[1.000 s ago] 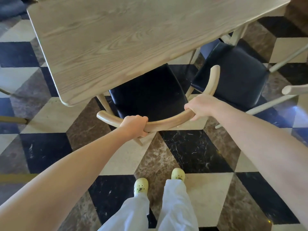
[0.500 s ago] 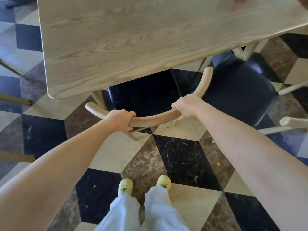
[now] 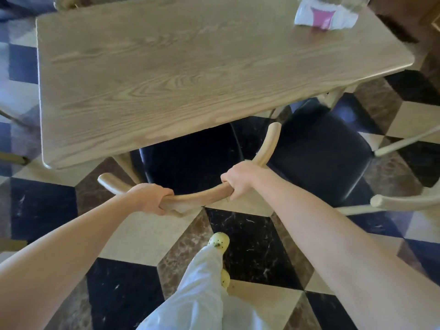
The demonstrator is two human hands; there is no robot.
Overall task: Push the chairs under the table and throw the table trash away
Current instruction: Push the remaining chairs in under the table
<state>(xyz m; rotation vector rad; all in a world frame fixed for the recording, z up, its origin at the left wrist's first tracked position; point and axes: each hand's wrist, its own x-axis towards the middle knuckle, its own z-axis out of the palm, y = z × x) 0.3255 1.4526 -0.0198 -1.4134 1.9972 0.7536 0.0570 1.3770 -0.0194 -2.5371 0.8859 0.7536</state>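
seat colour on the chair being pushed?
Black, glossy seat, partly under the table; head view shows it.

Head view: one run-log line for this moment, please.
phase: pushing chair | left hand, right hand: gripping curved wooden chair backrest | black seat: partly under table | wrapper: on table

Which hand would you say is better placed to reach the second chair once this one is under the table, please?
Probably the right hand: the second chair stands on its side. The left hand grips the held chair's backrest on the far side.
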